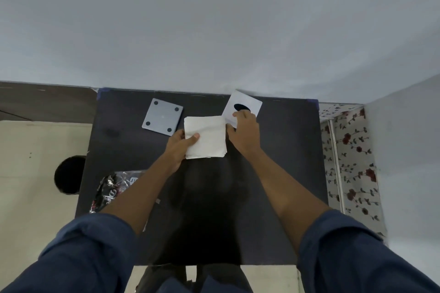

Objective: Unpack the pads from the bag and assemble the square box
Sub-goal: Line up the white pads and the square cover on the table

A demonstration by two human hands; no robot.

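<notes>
A stack of white square pads (209, 135) lies on the dark table (281, 173). My left hand (178, 147) grips the stack's left edge, thumb on top. My right hand (245, 133) holds a white square box piece (247, 102) with an oval black opening, tilted at the far right of the stack. A grey square box piece (162, 116) with a dark dot near each corner lies flat to the far left of the pads. The crumpled clear plastic bag (112, 190) with dark print rests at the table's left edge, partly hidden by my left forearm.
A pale wall rises right behind the table's far edge. A black round object (69, 175) sits on the cream floor to the left. A floral cloth (350, 162) hangs along the table's right side.
</notes>
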